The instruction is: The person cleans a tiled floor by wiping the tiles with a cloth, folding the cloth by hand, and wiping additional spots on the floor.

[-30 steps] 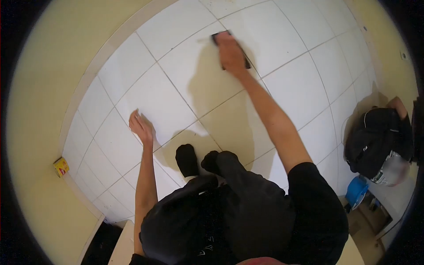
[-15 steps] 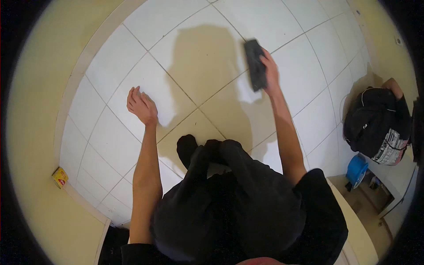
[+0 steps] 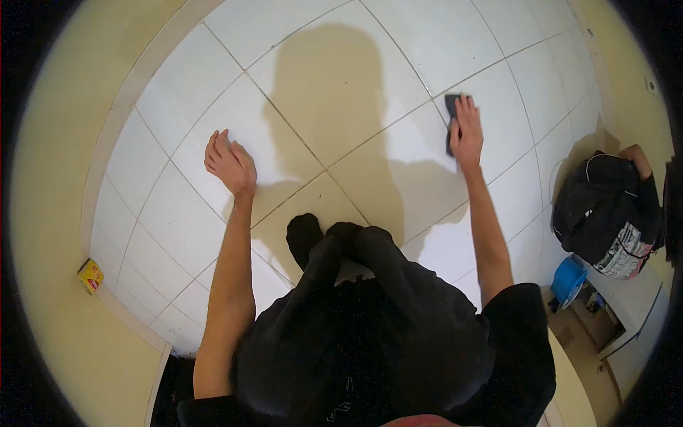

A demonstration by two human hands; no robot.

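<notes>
My right hand (image 3: pixel 467 134) lies over a dark grey cloth (image 3: pixel 450 135), its fingers stretched along the top and the thumb at the near side. Part of the cloth shows along the left of the hand, against the white tiled floor (image 3: pixel 491 92); the rest is hidden under the palm. Away to the left, my left hand (image 3: pixel 231 162) holds nothing, with its fingers apart and slightly bent over the tiles. A dark-socked foot (image 3: pixel 304 238) rests on the floor between my arms, in front of my bent knees.
A black bag (image 3: pixel 597 206) with a printed panel stands by the right wall, a bare part of a person's arm (image 3: pixel 635 158) behind it. Below it are a blue round object (image 3: pixel 568 279) and a low shelf. A yellow packet (image 3: pixel 90 276) sits at the left wall's base.
My right hand has moved right and slightly nearer with the cloth, which was tilted up and now appears flatter under the palm. My left hand has hardly moved.
</notes>
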